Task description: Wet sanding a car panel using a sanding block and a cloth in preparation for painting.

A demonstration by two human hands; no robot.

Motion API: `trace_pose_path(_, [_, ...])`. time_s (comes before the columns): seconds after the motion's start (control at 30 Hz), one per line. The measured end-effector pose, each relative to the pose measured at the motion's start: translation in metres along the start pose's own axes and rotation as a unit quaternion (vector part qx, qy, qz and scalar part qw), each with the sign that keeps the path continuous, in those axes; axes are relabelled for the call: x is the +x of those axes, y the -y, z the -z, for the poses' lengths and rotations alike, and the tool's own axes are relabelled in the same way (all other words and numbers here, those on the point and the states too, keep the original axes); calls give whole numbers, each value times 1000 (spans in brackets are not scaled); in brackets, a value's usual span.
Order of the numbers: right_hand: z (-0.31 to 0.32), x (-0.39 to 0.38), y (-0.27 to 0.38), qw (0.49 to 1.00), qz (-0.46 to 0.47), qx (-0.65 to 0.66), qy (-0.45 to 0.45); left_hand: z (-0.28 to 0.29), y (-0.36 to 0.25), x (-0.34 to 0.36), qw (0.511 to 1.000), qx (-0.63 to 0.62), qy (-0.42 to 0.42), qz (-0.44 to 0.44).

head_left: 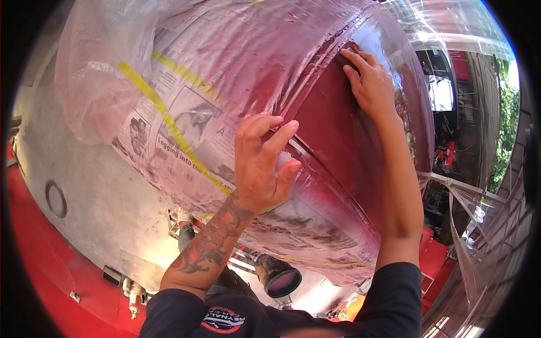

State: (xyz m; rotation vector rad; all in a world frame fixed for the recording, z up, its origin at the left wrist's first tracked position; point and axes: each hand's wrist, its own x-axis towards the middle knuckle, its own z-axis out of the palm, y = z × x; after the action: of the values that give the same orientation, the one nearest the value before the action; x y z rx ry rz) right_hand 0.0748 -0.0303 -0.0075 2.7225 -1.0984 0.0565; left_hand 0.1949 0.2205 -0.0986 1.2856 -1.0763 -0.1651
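head view, looking down. we have a dark red panel (332,124) as our landmark; it lies ahead of us, bare and glossy, curved, framed by film and paper. its long axis runs roughly away from us, from a broad near part up to a narrower far end, with a sharp corner on its left side.

our right hand (372,84) is the nearer one: it lies at the panel's far end, flat-ish, fingers bent a little and tips toward the far left edge. a small dark patch (350,46) shows by the fingertips; we cannot tell whether it is something gripped or part of the panel. our right forearm crosses the panel's right side and hides some of it.

our left hand (262,158) sits just left of the panel's left corner, raised, fingers half curled and spread, thumb apart, with nothing seen in it. contact with the surface below: cannot tell. so the panel lies to the right of the left hand, and under and nearer to us than the right.

left of the panel: printed newspaper (186,121), a yellow tape strip (143,85) along it, and, farther left, loose clear plastic sheeting (101,73).
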Motion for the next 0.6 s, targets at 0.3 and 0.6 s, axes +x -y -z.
trace_pose_path(0.3, [17,-24,31,998,43,39,-8,1,-1,0,1000,8,13,1])
trace_pose_path(0.6, [16,-34,40,996,80,35,-7,3,0,-1,1000,25,17,1])
